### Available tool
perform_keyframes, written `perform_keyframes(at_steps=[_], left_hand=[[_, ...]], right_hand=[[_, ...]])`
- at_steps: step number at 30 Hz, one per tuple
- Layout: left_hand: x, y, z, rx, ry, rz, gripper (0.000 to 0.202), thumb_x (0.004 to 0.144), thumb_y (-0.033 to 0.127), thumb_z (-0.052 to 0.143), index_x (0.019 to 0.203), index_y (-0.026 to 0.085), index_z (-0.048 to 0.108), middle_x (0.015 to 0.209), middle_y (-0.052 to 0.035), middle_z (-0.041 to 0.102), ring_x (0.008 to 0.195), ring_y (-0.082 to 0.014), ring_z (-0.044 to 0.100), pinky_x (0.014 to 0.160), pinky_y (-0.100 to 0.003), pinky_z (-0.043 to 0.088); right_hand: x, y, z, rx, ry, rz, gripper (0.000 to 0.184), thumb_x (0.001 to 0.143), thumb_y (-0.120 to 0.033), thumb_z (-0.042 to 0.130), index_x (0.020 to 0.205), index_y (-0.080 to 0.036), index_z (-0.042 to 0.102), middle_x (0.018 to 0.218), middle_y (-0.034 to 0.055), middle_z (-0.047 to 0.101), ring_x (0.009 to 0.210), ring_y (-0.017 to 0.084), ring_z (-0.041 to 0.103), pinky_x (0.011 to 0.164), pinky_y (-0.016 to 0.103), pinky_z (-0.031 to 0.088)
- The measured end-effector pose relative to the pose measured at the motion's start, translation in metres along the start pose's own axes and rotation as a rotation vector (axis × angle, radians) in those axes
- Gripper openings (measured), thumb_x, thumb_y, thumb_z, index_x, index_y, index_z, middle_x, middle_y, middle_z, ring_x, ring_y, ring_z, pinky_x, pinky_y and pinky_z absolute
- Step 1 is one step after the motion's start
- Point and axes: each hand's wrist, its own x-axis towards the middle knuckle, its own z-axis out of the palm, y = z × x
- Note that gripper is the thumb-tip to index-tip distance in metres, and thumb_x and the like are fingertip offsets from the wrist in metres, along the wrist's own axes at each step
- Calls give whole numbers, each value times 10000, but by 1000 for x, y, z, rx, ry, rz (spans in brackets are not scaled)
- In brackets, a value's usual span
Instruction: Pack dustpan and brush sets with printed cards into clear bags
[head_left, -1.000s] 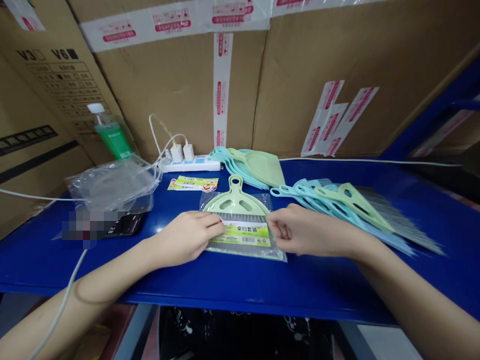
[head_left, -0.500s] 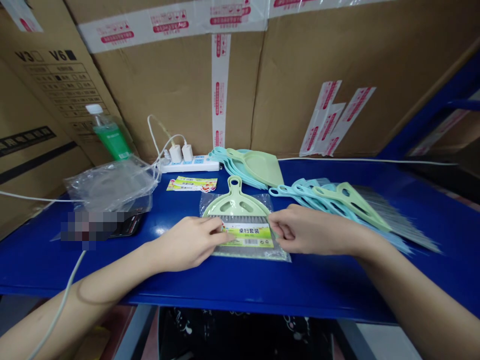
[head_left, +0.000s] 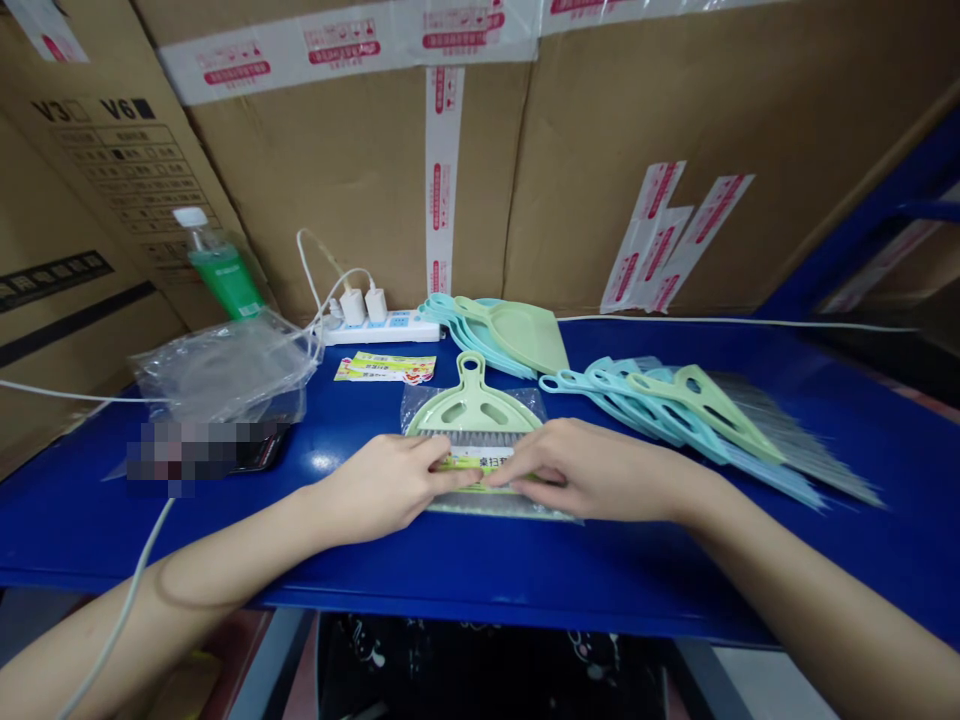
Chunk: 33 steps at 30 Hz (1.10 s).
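A light-green dustpan (head_left: 470, 378) and a grey-bristled brush (head_left: 480, 440) lie together in a clear plastic bag (head_left: 536, 400) at the middle of the table, handle end away from me. Across the bag's front part lies a yellow-green label (head_left: 491, 463) with dark printed characters, partly covered by my fingers. My left hand (head_left: 386, 490) rests on its left part, index finger stretched along it and the other fingers bent underneath. From the right, my right hand (head_left: 574, 470) reaches over the label with its fingertips down on it, close to my left index fingertip.
Dustpans (head_left: 525, 335) are stacked behind the bag; several blue and green brushes (head_left: 675, 410) fan out at right. More labels (head_left: 386, 368) lie near a power strip (head_left: 405, 328). Clear bags (head_left: 217, 365), a bottle (head_left: 225, 280) and a cable (head_left: 146, 560) are at left. Cardboard boxes (head_left: 337, 170) wall the back.
My right hand has moved left from the label's right edge onto its middle, and its curled fingers have stretched out. My left hand has stayed nearly still, its index fingertip slightly farther right.
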Motion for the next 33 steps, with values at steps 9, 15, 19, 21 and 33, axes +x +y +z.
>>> perform_keyframes(at_steps=[9,15,19,21,33], left_hand=[[-3,0,-6,-1,37,-24,293,874,131,474,1070,253,655,816,-20,592,657,-146,588,548,-245,459],[-8,-8,-17,-31,-52,-5,265,851,159,514,1051,253,659,789,-14,596,633,-143,589,515,-236,424],[-12,-13,-22,-72,-90,-15,284,838,144,503,1035,265,667,799,-10,611,608,-133,585,514,-238,415],[-13,-15,-24,-93,-95,-27,310,826,127,494,1036,270,671,805,-9,619,607,-129,583,519,-236,408],[-19,-28,-31,-223,-123,-93,336,769,66,426,790,252,705,668,24,582,552,-110,519,517,-244,326]], right_hand=[[-11,-5,-11,-32,-62,156,322,881,-216,469,1088,-260,711,749,34,726,577,141,563,551,250,343],[-20,0,-16,17,-81,184,313,896,-282,459,1057,-257,727,784,38,740,563,140,578,530,243,368],[-24,6,-19,70,-106,217,315,880,-364,480,955,-249,763,741,24,735,566,148,574,519,247,374],[-26,9,-20,105,-111,249,318,864,-386,496,964,-248,764,783,25,745,586,153,580,520,249,379],[-27,15,-23,127,-83,251,304,831,-372,522,825,-204,775,478,-50,359,459,83,224,422,237,198]])
